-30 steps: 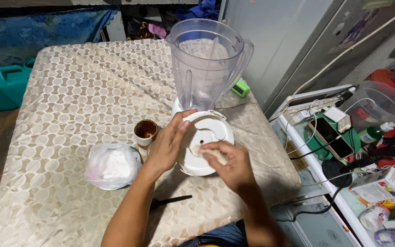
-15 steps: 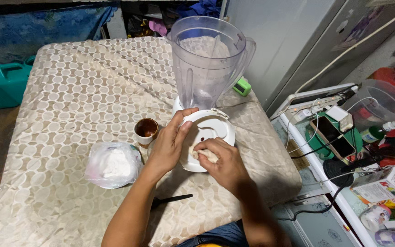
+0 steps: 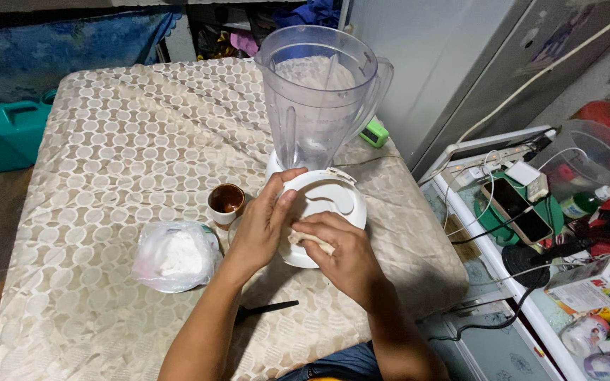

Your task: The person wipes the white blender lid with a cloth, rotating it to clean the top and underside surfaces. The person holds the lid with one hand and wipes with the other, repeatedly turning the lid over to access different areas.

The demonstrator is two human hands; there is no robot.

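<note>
Frame centre: left hand (image 3: 262,229) grips the rim of a white blender lid (image 3: 326,208); right hand (image 3: 340,254) presses a pale cloth wad (image 3: 311,243) on it. Blender jar (image 3: 319,99) just behind. Brown cup (image 3: 226,203) and powder bag (image 3: 176,255) close left. Tabletop (image 3: 93,176) upper left open; right edge near.

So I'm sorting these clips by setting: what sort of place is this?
Probably a cramped home room used as a kitchen: a clear blender jug stands on a cloth-covered table, a bag of white powder lies there, and cluttered chargers and bottles sit alongside.
</note>
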